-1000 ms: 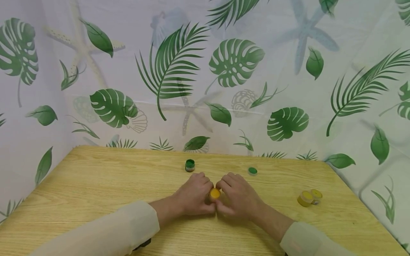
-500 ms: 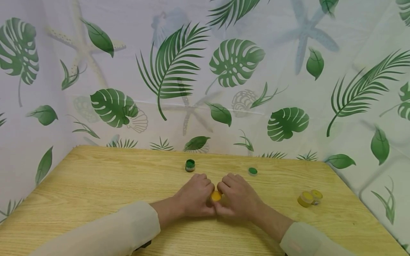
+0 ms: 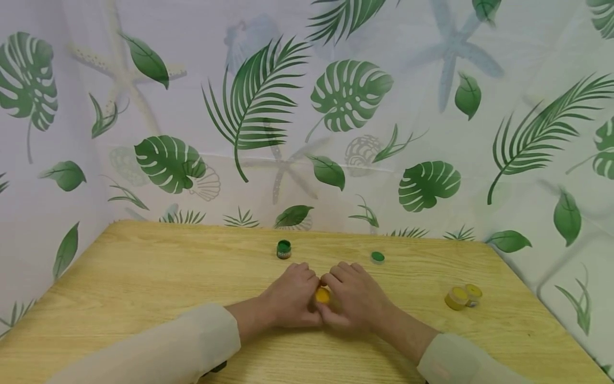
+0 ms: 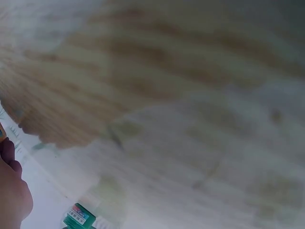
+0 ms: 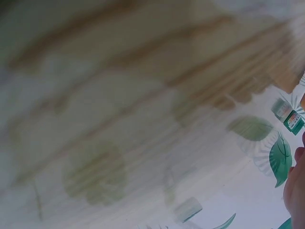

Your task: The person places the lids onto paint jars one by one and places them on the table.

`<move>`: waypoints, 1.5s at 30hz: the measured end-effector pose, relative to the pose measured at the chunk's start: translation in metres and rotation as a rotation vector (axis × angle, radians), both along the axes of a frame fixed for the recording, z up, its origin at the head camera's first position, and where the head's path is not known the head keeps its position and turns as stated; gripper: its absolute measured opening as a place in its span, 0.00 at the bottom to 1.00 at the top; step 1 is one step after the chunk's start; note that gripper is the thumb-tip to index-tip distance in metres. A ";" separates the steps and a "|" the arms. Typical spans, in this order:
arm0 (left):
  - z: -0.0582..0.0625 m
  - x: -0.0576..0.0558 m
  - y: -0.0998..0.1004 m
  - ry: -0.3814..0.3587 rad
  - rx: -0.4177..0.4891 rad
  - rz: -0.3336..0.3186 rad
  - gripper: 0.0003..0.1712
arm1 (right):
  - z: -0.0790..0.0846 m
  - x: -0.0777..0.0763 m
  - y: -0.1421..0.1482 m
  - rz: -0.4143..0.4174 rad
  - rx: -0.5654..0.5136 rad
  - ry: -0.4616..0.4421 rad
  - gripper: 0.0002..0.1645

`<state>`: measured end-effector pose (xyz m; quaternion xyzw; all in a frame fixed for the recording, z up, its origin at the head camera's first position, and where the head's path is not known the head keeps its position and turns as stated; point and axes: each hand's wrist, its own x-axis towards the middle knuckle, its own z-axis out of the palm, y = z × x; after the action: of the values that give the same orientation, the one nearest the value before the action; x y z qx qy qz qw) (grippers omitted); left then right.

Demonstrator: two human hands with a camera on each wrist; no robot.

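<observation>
In the head view, a small paint jar with a round orange-yellow top (image 3: 322, 295) sits between both hands, low over the table's middle. My left hand (image 3: 290, 296) grips it from the left with curled fingers. From the right, my right hand (image 3: 357, 298) pinches it, its fingertips and thumb at the top's edge. Both thumbs meet on the near side. The hands hide the jar's sides, and I cannot tell whether the top is a lid or bare paint. Each wrist view catches only a hand's edge: the left hand (image 4: 12, 195) and the right hand (image 5: 298, 186).
Behind the hands stands an uncapped green paint jar (image 3: 284, 249), with a green lid (image 3: 377, 257) lying to its right. Farther right, a yellow paint jar (image 3: 457, 298) has a yellow lid (image 3: 474, 291) leaning beside it. Leaf-printed cloth (image 3: 268, 186) borders the wooden table (image 3: 182, 266).
Both hands stay around the orange-yellow jar with slight shifts. The right fingers have edged left, nearer the left hand, and less of the jar's top shows. The other jars have not moved.
</observation>
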<state>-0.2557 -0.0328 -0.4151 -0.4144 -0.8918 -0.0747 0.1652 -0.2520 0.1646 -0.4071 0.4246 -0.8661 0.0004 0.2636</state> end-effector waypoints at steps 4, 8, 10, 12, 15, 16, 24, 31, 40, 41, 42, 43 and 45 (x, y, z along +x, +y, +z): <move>-0.001 0.000 -0.001 0.002 0.008 -0.016 0.20 | -0.001 -0.001 0.000 0.022 0.018 0.049 0.19; -0.001 0.000 0.000 0.012 -0.002 -0.017 0.21 | -0.001 0.000 -0.001 0.025 0.016 0.060 0.19; -0.001 0.000 0.000 0.016 -0.009 -0.015 0.23 | -0.001 0.000 -0.001 0.023 0.013 0.051 0.19; 0.000 0.000 0.000 0.017 -0.014 -0.014 0.23 | -0.001 0.000 -0.002 0.014 0.013 0.039 0.19; 0.000 0.000 0.000 0.020 -0.021 -0.017 0.24 | -0.001 0.000 -0.002 0.005 0.012 0.024 0.19; 0.000 0.000 0.000 0.021 -0.025 -0.019 0.24 | -0.001 0.000 -0.002 0.004 0.011 0.022 0.19; -0.001 0.002 0.003 0.025 -0.048 -0.031 0.24 | -0.002 0.001 -0.001 0.010 0.012 0.022 0.23; 0.004 0.004 0.002 -0.022 -0.029 -0.014 0.23 | -0.001 0.002 -0.001 -0.022 0.019 0.012 0.28; 0.002 0.001 -0.003 -0.066 0.032 0.000 0.18 | -0.002 0.000 -0.001 0.035 0.016 0.002 0.19; 0.002 0.001 -0.003 -0.060 0.033 -0.006 0.18 | -0.002 0.000 -0.001 0.036 0.016 0.004 0.19; 0.002 0.001 -0.002 -0.054 0.034 -0.012 0.17 | -0.002 0.000 -0.001 0.036 0.018 0.005 0.19; 0.002 0.001 -0.002 -0.050 0.033 -0.016 0.17 | -0.002 0.000 -0.001 0.035 0.020 0.005 0.18; 0.002 0.001 -0.002 -0.050 0.027 -0.021 0.17 | -0.002 0.000 -0.001 0.032 0.020 0.001 0.18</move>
<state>-0.2550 -0.0349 -0.4133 -0.4193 -0.8903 -0.0989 0.1477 -0.2520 0.1640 -0.4095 0.4410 -0.8591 -0.0041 0.2598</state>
